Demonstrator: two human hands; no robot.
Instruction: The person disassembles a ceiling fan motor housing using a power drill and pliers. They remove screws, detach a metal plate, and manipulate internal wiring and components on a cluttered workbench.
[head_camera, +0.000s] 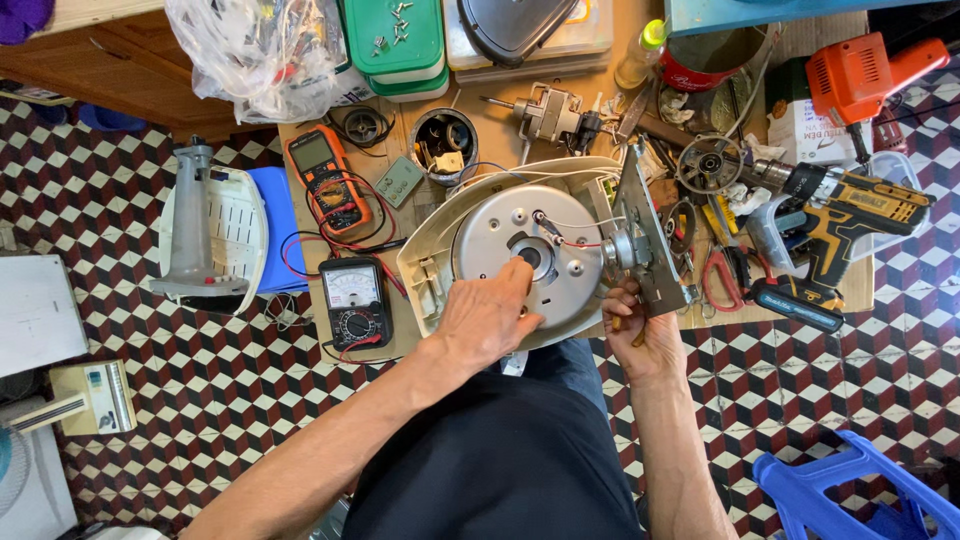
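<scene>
A cream appliance base (432, 262) lies upside down on the wooden bench, with a round grey metal plate (495, 230) set in it. My left hand (487, 318) rests on the plate, its fingertips at the dark centre hub (534, 258). My right hand (640, 335) grips the lower end of a grey metal bracket (638, 225) carrying a small motor part, held upright at the base's right edge. Red and white wires (578, 240) run from the plate to the bracket.
On the bench: two multimeters (355, 298) at left, a yellow cordless drill (835, 235) and an orange drill (860, 75) at right, red-handled cutters (722, 280), green boxes (395, 40), a plastic bag (260, 50). A fan base (205, 235) and a blue stool (850, 495) stand on the tiled floor.
</scene>
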